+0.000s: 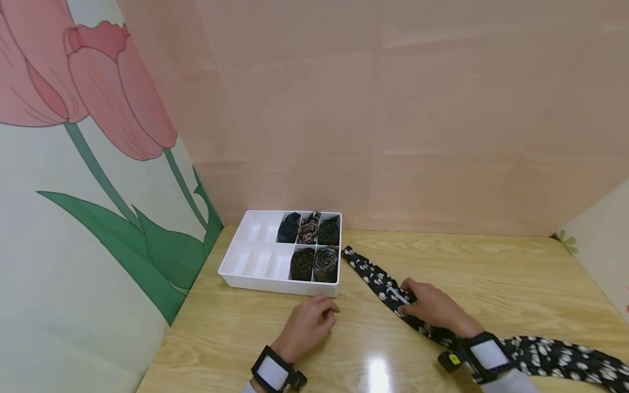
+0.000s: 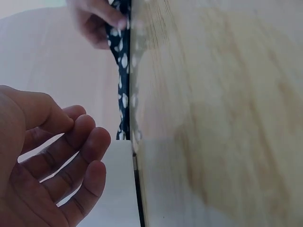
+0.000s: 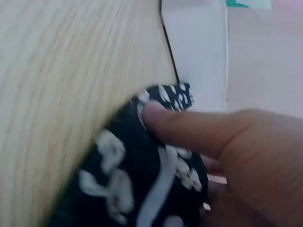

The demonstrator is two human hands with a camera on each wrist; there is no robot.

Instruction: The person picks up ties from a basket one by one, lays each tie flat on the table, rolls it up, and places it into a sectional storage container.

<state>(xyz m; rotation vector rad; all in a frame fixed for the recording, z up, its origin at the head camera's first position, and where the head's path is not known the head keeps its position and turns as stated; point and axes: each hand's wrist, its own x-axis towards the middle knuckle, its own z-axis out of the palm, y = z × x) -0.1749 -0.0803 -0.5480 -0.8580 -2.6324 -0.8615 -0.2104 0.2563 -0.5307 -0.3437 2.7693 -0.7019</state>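
A long black necktie [image 1: 369,275] with a white floral pattern lies diagonally across the table, its narrow tip close to the right side of a white divided box [image 1: 275,285]. My right hand [image 1: 437,305] pinches the tie partway along; the right wrist view has the thumb [image 3: 175,125] on top, near a pale strip on the fabric, with the other fingers partly hidden behind it. In front of the box, my left hand [image 1: 307,325] hovers or rests with loosely curled fingers and holds nothing; which of the two I cannot tell.
Several dark rolled ties [image 1: 326,265] fill compartments at the box's right side, while its left compartments [image 1: 248,256] hold nothing. The tie's wide part [image 1: 565,357] runs under the right wrist toward the table's right. A wall [image 1: 373,136] stands behind the wooden table [image 1: 206,327].
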